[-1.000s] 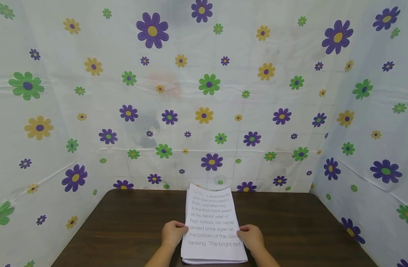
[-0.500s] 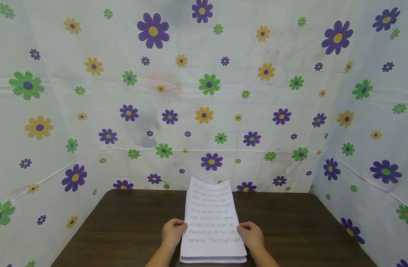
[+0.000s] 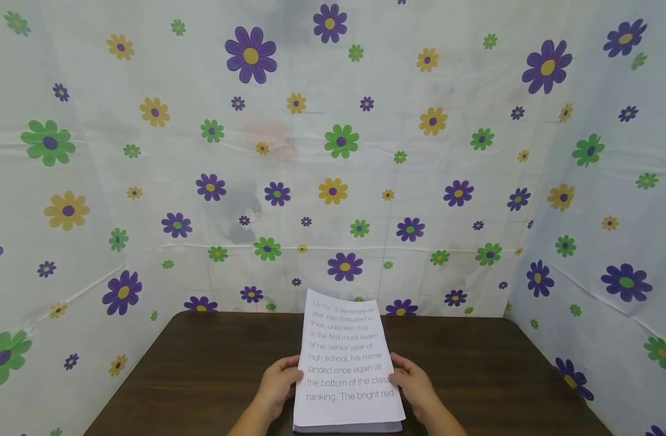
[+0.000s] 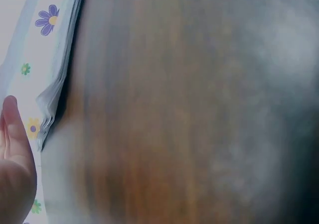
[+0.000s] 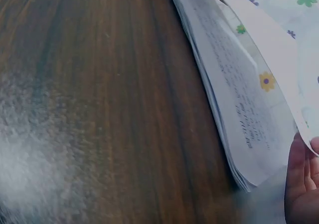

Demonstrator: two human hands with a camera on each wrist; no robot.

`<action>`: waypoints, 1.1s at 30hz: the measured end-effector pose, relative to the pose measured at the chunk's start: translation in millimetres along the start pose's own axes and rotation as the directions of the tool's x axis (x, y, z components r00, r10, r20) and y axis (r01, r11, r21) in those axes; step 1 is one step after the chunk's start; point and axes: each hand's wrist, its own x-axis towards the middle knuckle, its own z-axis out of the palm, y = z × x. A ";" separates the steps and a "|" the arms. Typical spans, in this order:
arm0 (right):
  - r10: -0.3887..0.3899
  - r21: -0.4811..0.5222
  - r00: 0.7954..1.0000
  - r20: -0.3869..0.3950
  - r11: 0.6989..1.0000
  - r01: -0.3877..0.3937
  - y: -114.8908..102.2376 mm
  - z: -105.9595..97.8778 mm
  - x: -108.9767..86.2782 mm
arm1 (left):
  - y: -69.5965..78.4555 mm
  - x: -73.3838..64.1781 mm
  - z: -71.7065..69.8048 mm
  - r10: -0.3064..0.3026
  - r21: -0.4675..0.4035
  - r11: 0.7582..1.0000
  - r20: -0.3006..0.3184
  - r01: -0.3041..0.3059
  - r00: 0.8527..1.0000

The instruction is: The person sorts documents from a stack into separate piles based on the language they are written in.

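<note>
A white sheet [image 3: 343, 360] of large printed text is held up, tilted, over a stack of printed paper [image 5: 244, 134] on the table. At its left edge my left hand [image 3: 279, 384] pinches the sheet, thumb on the printed face and fingers behind. My right hand [image 3: 414, 386] grips the opposite edge the same way. In the right wrist view, a gap shows between the raised sheet [image 5: 271, 45] and the pages below, with the right hand [image 5: 301, 184] at its near edge. The left wrist view catches only part of the left hand [image 4: 17, 164], beside the stack's layered edge [image 4: 60, 84].
The dark wooden table [image 3: 213, 357] spreads to both sides of the paper. Behind it and at left and right hang white cloth walls [image 3: 333, 163] printed with purple, green and yellow flowers.
The sheet's far end first rose and bowed, then flattened into a straighter tilt. Both hands have shifted slightly along the edges, their fingers now reaching further behind the sheet. The view has tipped slightly.
</note>
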 end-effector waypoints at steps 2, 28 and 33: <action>0.010 0.022 1.000 0.023 1.000 -0.010 -2.5 -2.2 -0.9 | 2.0 -1.1 -2.0 0.004 -0.019 1.000 0.029 -0.004 1.000; -0.024 0.026 1.000 -0.003 0.999 0.024 -56.7 -9.1 -17.0 | 49.5 -12.7 -7.8 0.068 -0.073 0.995 0.093 -0.061 0.993; -0.036 0.076 0.999 0.022 0.997 0.034 -65.0 -12.6 -19.0 | 58.9 -15.4 -8.2 0.077 -0.077 0.995 0.090 -0.070 0.993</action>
